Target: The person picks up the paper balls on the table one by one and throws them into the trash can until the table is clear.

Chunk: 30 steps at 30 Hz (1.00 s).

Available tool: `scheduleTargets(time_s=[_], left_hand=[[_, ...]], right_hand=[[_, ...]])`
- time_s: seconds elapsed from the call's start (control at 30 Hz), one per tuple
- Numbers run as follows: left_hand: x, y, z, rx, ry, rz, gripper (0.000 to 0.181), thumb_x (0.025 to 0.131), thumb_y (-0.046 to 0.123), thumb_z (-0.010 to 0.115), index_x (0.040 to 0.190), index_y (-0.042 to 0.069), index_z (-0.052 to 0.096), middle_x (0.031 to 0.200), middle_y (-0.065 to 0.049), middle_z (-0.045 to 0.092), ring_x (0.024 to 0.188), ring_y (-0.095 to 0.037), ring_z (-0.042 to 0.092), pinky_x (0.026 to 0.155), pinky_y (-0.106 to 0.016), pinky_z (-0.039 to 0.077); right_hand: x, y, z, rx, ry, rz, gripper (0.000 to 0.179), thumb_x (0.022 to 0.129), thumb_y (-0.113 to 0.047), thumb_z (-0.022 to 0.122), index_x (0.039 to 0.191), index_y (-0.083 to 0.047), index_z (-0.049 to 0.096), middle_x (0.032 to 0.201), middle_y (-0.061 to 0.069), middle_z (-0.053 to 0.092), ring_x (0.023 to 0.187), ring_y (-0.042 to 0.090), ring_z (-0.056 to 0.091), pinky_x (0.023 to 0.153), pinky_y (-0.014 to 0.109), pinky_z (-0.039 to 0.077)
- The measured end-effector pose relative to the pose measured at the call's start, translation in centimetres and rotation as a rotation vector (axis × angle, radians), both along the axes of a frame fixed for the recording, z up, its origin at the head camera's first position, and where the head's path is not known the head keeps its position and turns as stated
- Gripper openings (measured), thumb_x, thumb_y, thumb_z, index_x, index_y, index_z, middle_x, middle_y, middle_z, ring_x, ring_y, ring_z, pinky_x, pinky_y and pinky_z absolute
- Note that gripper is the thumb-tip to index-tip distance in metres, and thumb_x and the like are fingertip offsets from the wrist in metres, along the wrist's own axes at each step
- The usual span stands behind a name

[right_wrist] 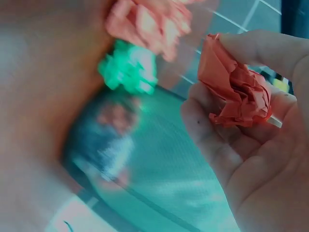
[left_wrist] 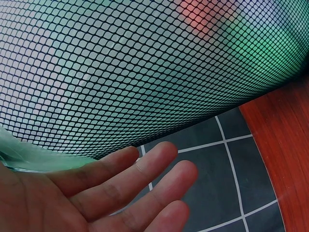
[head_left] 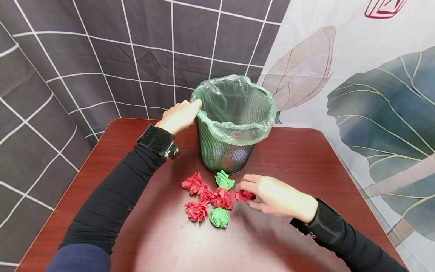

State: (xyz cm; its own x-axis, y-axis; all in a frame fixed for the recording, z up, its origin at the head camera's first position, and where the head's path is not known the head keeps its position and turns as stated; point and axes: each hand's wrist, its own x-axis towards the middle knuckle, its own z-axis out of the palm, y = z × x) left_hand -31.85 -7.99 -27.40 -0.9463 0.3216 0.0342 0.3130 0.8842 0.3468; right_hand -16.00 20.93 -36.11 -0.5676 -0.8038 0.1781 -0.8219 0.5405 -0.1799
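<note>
A black mesh trash bin (head_left: pixel 209 147) lined with a translucent green plastic bag (head_left: pixel 238 133) stands upright on the table. My left hand (head_left: pixel 180 115) holds its left rim, thumb over the bag's folded edge; in the left wrist view the other fingers (left_wrist: pixel 130 179) extend along the outside of the mesh. Low over the table, right of the pile, my right hand (head_left: pixel 273 194) pinches a crumpled red paper ball (right_wrist: pixel 236 87) between thumb and fingers. Beside it lie several red paper balls (head_left: pixel 196 210) and two green ones, one (head_left: pixel 224 180) near the bin's base and one (head_left: pixel 219 218) nearer me.
The reddish-brown wooden table (head_left: pixel 163 234) has rounded back corners. Behind it hangs a dark grid-patterned cloth (head_left: pixel 142 60), with a pale leaf-print cloth (head_left: pixel 360 90) at the right. Coloured shapes show through the lower mesh of the bin.
</note>
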Motion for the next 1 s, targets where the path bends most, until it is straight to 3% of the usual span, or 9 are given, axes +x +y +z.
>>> scheduleTargets(time_s=[0.23, 0.47, 0.6, 0.8, 1.0], left_hand=[[0.0, 0.0, 0.0, -0.001, -0.002, 0.005, 0.009, 0.098, 0.024, 0.044, 0.103, 0.018, 0.047, 0.094, -0.009, 0.062, 0.084, -0.031, 0.063, 0.065, -0.053, 0.049], [0.0, 0.0, 0.0, -0.013, 0.013, 0.005, 0.009, 0.098, 0.022, 0.046, 0.105, 0.017, 0.048, 0.101, -0.012, 0.063, 0.091, -0.035, 0.064, 0.068, -0.057, 0.05], [0.0, 0.1, 0.1, 0.001, 0.008, 0.026, 0.015, 0.101, 0.028, 0.038, 0.105, 0.018, 0.048, 0.107, -0.012, 0.065, 0.098, -0.038, 0.064, 0.072, -0.061, 0.05], [0.0, 0.1, 0.1, 0.016, -0.01, 0.058, 0.028, 0.103, 0.037, 0.028, 0.104, 0.018, 0.048, 0.11, -0.012, 0.066, 0.101, -0.038, 0.064, 0.075, -0.062, 0.05], [0.0, 0.2, 0.1, 0.036, -0.023, 0.101, 0.036, 0.102, 0.044, 0.025, 0.1, 0.017, 0.049, 0.11, -0.011, 0.066, 0.102, -0.036, 0.064, 0.077, -0.062, 0.049]], right_hand=[[-0.6, 0.0, 5.3, -0.014, 0.112, -0.032, 0.036, 0.082, -0.012, 0.076, 0.115, -0.02, 0.066, 0.109, -0.01, 0.06, 0.092, 0.003, 0.058, 0.08, 0.026, 0.053], [-1.8, -0.1, 10.7, -0.054, 0.241, -0.029, 0.037, 0.082, -0.012, 0.077, 0.117, -0.017, 0.067, 0.109, -0.007, 0.063, 0.093, 0.007, 0.061, 0.081, 0.032, 0.053], [-2.8, 0.1, 13.3, -0.099, 0.281, -0.036, 0.038, 0.082, -0.009, 0.076, 0.118, -0.015, 0.067, 0.111, -0.006, 0.064, 0.095, 0.008, 0.062, 0.082, 0.033, 0.053], [-4.6, 0.2, 16.0, -0.137, 0.313, -0.087, 0.036, 0.084, -0.007, 0.072, 0.119, -0.015, 0.067, 0.109, -0.007, 0.063, 0.095, 0.003, 0.058, 0.084, 0.025, 0.047], [-7.3, 0.6, 17.0, -0.152, 0.295, -0.161, 0.036, 0.085, -0.005, 0.071, 0.121, -0.013, 0.067, 0.104, -0.002, 0.062, 0.092, 0.01, 0.057, 0.082, 0.029, 0.043]])
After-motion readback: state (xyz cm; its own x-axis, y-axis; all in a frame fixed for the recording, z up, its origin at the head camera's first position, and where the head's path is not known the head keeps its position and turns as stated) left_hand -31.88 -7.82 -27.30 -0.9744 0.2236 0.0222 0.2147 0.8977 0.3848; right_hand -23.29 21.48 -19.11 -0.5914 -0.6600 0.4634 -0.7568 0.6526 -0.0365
